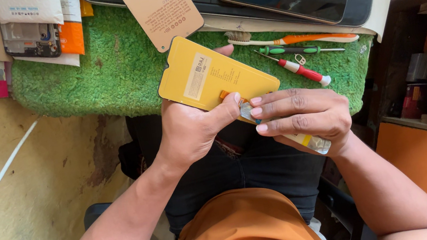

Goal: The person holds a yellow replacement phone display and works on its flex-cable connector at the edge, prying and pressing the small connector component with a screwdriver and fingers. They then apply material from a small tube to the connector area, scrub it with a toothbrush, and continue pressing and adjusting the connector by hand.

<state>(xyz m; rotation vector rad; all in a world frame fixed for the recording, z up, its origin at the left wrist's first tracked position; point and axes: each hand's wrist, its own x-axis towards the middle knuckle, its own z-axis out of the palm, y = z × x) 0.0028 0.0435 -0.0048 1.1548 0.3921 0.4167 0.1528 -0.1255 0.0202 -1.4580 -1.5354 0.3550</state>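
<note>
Over the lap, left hand (192, 132) clamps yellow phone panel (212, 77), thumb across it; right hand (304, 117) pinches clear protective film (314, 143) at the panel's lower end. Best peeled slow and flat, panel steady.

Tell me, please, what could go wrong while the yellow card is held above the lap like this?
1. The left hand grips the yellow card only at one end, past the green mat, so it might slip onto the lap.
2. The right hand pulls a clear strip at its corner; a sharp tug could bend the card.
3. The screwdrivers lie close by and could be knocked.
</note>
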